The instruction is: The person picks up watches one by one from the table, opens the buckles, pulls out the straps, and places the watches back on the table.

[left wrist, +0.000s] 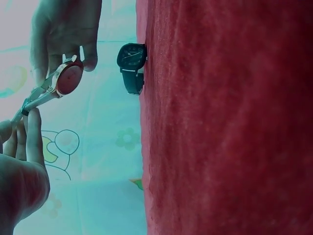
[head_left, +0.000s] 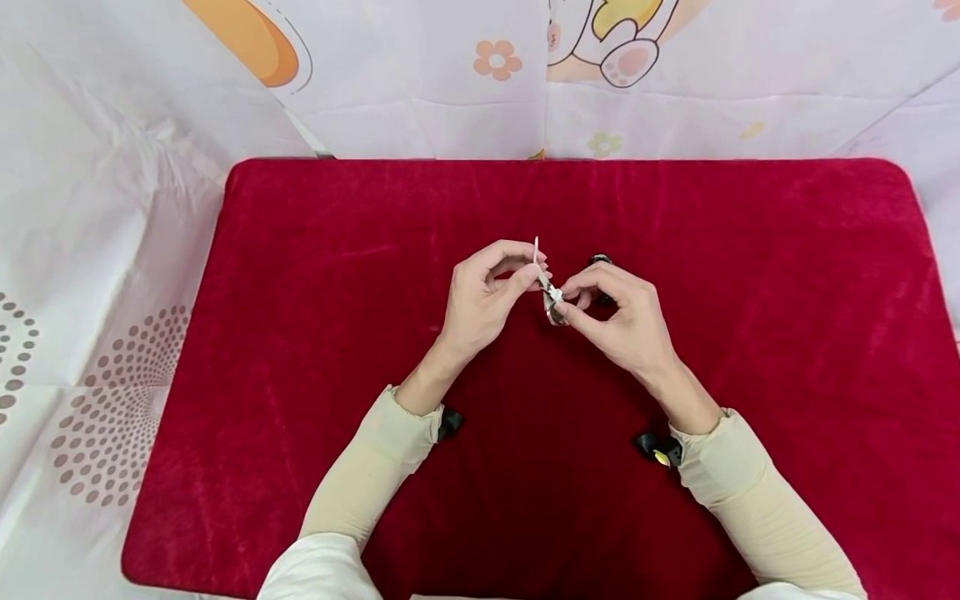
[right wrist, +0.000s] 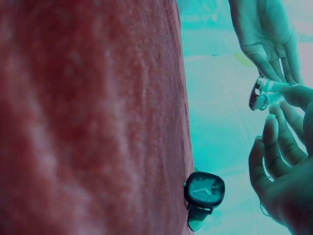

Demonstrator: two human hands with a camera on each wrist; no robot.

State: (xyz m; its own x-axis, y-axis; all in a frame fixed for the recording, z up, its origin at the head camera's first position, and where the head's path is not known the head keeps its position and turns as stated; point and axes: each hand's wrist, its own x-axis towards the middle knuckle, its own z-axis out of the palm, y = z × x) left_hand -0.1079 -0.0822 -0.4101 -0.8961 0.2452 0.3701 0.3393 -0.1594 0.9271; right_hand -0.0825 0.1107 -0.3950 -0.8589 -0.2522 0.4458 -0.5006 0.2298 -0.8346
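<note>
A round-dial wristwatch [head_left: 556, 313] with a pale, slim strap hangs between both hands above the table, its strap closed in a loop. My left hand [head_left: 480, 304] pinches the strap near its buckle, and the strap's free end sticks up past the fingers. At the case end, my right hand [head_left: 626, 321] pinches the watch between thumb and fingertips, beside a small white bit that shows there. The left wrist view shows the dial [left wrist: 70, 80] facing down toward the table. Behind the right hand stands a black watch [right wrist: 205, 190] with a squarish case, partly hidden in the head view.
A red velvet cloth [head_left: 315, 333] covers the table under both hands. Patterned white curtains [head_left: 420, 75] hang behind and on the left. Each wrist carries a small black device [head_left: 450, 422] under the forearm.
</note>
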